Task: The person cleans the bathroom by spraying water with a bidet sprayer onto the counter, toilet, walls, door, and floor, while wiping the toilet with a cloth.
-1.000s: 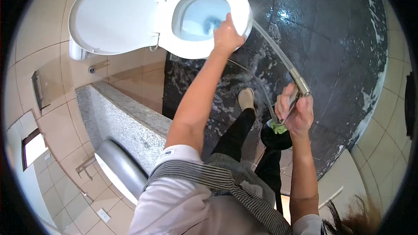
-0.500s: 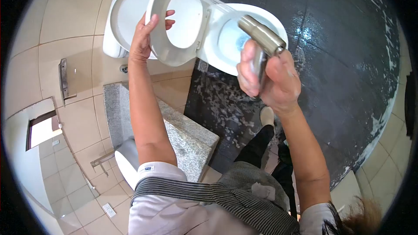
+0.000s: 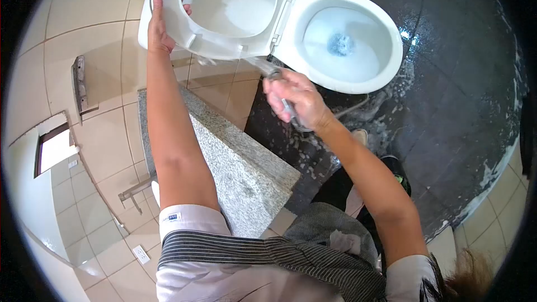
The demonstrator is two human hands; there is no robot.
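Note:
My left hand (image 3: 160,32) holds the raised toilet seat (image 3: 215,46) by its outer edge; some fingertips show through the seat's opening. Behind the seat is the white lid (image 3: 246,11). My right hand (image 3: 300,99) is closed around a metal bidet sprayer (image 3: 274,74), which is partly hidden by the fingers. Water shoots from the sprayer to the upper left, at the lower edge of the seat near the wall tiles. Right of the hinges, the toilet bowl (image 3: 389,70) stands uncovered with bluish water in it. A thin hose (image 3: 355,106) runs behind my right hand.
A speckled granite counter (image 3: 240,179) juts out below my left arm. The dark tiled floor (image 3: 442,106) is wet, with suds along its edges. On the tiled wall are a metal holder (image 3: 81,86), a faucet (image 3: 134,193) and a mirror (image 3: 72,207).
My right hand has moved left and down from above the bowl, turning the spray from the seat's upper part to its lower edge. The seat leans farther back, still in my left hand.

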